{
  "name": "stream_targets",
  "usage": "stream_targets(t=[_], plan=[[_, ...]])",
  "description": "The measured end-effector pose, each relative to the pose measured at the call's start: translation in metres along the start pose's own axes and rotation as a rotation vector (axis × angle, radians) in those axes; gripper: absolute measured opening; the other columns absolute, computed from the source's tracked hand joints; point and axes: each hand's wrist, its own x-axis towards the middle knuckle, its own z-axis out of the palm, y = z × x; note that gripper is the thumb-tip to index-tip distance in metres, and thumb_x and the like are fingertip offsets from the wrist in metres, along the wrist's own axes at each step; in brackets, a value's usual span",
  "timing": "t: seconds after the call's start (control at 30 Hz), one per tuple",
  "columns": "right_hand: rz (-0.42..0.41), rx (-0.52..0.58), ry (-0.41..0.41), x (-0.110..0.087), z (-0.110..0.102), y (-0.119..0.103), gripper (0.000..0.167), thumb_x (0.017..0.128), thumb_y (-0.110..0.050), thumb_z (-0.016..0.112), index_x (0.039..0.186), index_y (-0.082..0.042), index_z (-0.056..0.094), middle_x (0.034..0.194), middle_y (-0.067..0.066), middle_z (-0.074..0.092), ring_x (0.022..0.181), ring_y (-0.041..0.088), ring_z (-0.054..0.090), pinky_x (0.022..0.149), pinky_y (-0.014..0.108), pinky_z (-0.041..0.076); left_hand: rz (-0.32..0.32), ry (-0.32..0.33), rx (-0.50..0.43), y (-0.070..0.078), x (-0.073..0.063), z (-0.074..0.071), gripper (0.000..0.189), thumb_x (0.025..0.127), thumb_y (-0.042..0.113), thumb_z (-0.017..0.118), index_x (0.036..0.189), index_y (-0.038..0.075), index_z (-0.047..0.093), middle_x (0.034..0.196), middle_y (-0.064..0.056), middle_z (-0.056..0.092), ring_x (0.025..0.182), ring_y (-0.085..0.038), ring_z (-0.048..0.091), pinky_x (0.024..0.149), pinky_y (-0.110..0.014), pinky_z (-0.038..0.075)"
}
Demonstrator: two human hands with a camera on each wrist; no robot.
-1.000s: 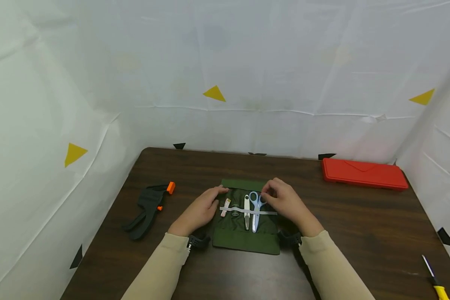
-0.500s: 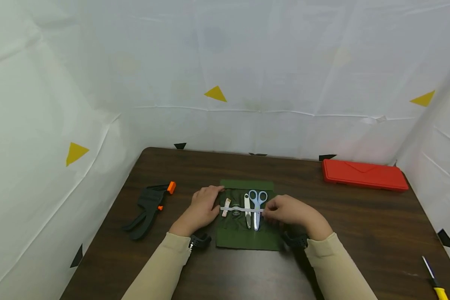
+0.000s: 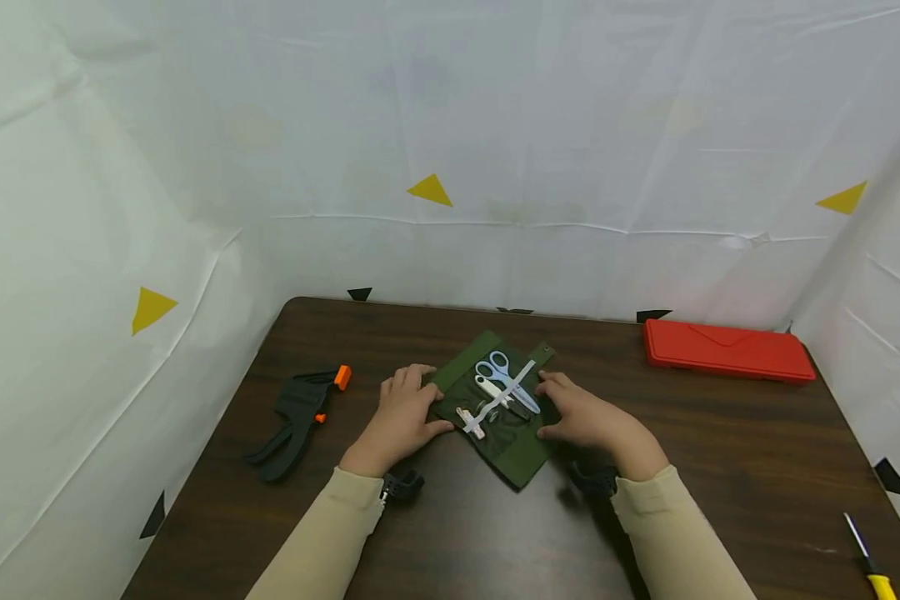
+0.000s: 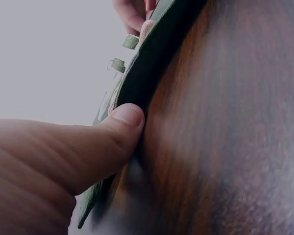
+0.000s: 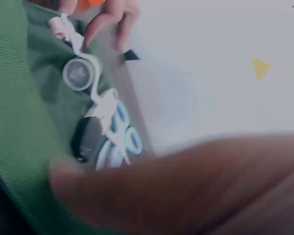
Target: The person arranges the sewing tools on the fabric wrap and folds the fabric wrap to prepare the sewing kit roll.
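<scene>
A green fabric sewing kit (image 3: 521, 457) lies open and turned at an angle between the hands. Its white elastic strap (image 3: 528, 368) crosses blue-handled scissors (image 3: 504, 379), a white-handled tool (image 3: 487, 385) and a small pinkish item (image 3: 470, 422). The right wrist view also shows a round clear container (image 5: 78, 74) beside the strap. My left hand (image 3: 401, 412) grips the kit's left corner, thumb at its edge; the left wrist view shows that edge raised above the table. On the opposite side, my right hand (image 3: 596, 417) holds the right edge between thumb and fingers.
A black clamp (image 3: 297, 421) with orange pads lies to the left on the brown table (image 3: 450, 550). At the back right sits a red case (image 3: 727, 348). Near the right edge is a yellow-handled screwdriver (image 3: 870, 562). White sheeting (image 3: 525, 117) surrounds the table.
The kit has turned counterclockwise, so the scissors now point down to the right. My right hand has left the scissors handles, then the strap's end, and moved to the kit's right edge.
</scene>
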Motion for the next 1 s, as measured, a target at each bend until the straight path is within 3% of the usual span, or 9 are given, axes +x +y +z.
stream_targets(t=[0.1,0.3,0.47,0.57,0.63,0.73,0.8,0.9,1.0], plan=[[0.016,-0.056,0.068,0.002,0.002,0.005,0.058,0.093,-0.011,0.086,0.142,0.002,0.059,0.169,0.035,0.033,0.157,0.057,0.035,0.122,0.073,0.037,0.059,-0.013,-0.028,0.002,0.001,0.001,0.032,0.095,0.038,0.087,0.113,0.017,0.071,0.165,-0.010,0.052,0.156,-0.033,0.046,0.127,-0.061,0.035],[0.112,-0.161,0.210,0.006,0.006,0.017,0.061,0.096,-0.007,0.081,0.152,-0.004,0.057,0.168,0.032,0.035,0.154,0.056,0.033,0.115,0.078,0.034,0.109,-0.057,-0.041,0.014,0.000,0.008,0.040,0.102,0.037,0.079,0.137,0.019,0.071,0.158,-0.010,0.055,0.135,-0.031,0.053,0.113,-0.057,0.042],[0.119,-0.158,0.327,0.010,0.007,0.025,0.035,0.096,0.002,0.072,0.129,0.000,0.063,0.134,0.028,0.056,0.122,0.048,0.056,0.098,0.065,0.048,0.113,-0.054,-0.025,0.022,-0.002,0.010,0.050,0.102,0.040,0.079,0.148,0.021,0.068,0.142,-0.005,0.057,0.118,-0.025,0.049,0.097,-0.045,0.038],[0.082,-0.119,0.304,0.009,0.004,0.025,0.021,0.095,-0.002,0.075,0.115,-0.002,0.066,0.111,0.018,0.061,0.101,0.035,0.060,0.089,0.055,0.054,0.076,-0.050,0.001,0.025,-0.003,0.011,0.060,0.102,0.045,0.077,0.155,0.021,0.062,0.134,-0.003,0.055,0.106,-0.020,0.042,0.088,-0.040,0.030],[0.052,-0.083,0.260,0.008,0.001,0.023,0.019,0.096,-0.008,0.078,0.112,-0.002,0.069,0.109,0.015,0.062,0.098,0.031,0.059,0.089,0.053,0.054,0.047,-0.053,0.025,0.026,-0.002,0.012,0.066,0.103,0.050,0.075,0.159,0.021,0.058,0.131,-0.002,0.053,0.101,-0.019,0.037,0.084,-0.039,0.025],[0.030,-0.045,0.202,0.006,0.000,0.021,0.030,0.099,-0.019,0.080,0.120,0.000,0.070,0.120,0.018,0.061,0.109,0.034,0.059,0.097,0.056,0.055,0.011,-0.063,0.044,0.026,0.000,0.013,0.071,0.103,0.058,0.071,0.161,0.021,0.055,0.131,-0.003,0.051,0.101,-0.021,0.036,0.083,-0.041,0.025],[0.031,-0.017,0.160,0.006,0.002,0.021,0.047,0.100,-0.026,0.081,0.132,0.003,0.065,0.134,0.023,0.057,0.123,0.040,0.058,0.107,0.061,0.053,-0.008,-0.067,0.046,0.025,0.001,0.014,0.072,0.102,0.060,0.070,0.161,0.020,0.056,0.140,-0.006,0.050,0.111,-0.024,0.041,0.088,-0.043,0.032],[0.042,0.044,0.078,0.005,0.004,0.021,0.081,0.095,-0.037,0.087,0.151,0.006,0.049,0.159,0.029,0.042,0.148,0.049,0.045,0.121,0.067,0.042,-0.025,-0.077,0.018,0.024,0.002,0.013,0.075,0.101,0.060,0.073,0.161,0.018,0.055,0.165,-0.010,0.042,0.147,-0.033,0.041,0.114,-0.054,0.038],[0.046,0.074,0.019,0.005,0.005,0.020,0.105,0.087,-0.040,0.094,0.160,0.007,0.036,0.173,0.030,0.023,0.160,0.052,0.029,0.126,0.069,0.035,-0.010,-0.101,-0.031,0.022,0.002,0.011,0.078,0.101,0.056,0.075,0.162,0.013,0.052,0.180,-0.008,0.028,0.169,-0.033,0.024,0.134,-0.061,0.026]])
